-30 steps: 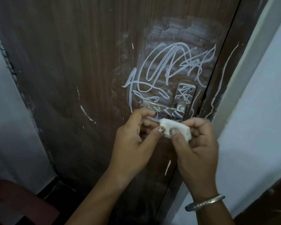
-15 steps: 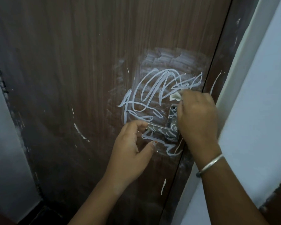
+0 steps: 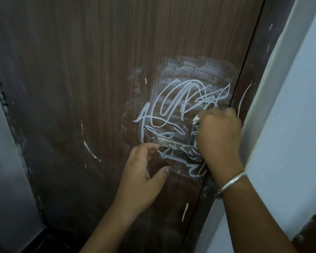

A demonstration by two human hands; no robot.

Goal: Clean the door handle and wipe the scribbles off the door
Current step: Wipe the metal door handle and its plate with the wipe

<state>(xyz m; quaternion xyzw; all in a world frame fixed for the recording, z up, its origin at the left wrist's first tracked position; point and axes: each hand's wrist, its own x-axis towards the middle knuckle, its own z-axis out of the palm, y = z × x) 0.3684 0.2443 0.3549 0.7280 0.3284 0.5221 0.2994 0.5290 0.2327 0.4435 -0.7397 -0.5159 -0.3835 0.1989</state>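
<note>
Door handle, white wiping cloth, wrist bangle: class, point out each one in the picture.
door handle (image 3: 169,142): head view, on the lever's flat metal bar.
white wiping cloth (image 3: 196,119): head view, on the bit showing beside the right hand.
wrist bangle (image 3: 232,181): head view, on its band.

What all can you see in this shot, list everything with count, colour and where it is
door: one, dark brown wood grain, fills the middle
scribbles: one tangle, white, on the door around the handle
door handle: one, silver, marked with white, right of centre
door frame: one, pale, right edge
wall: pale blue-white, far right
cloth: one, white, only a corner showing at the right hand
bangle: one, silver, right wrist
left hand: fingertips at the handle's end
right hand: closed on the cloth, over the handle's plate
</note>
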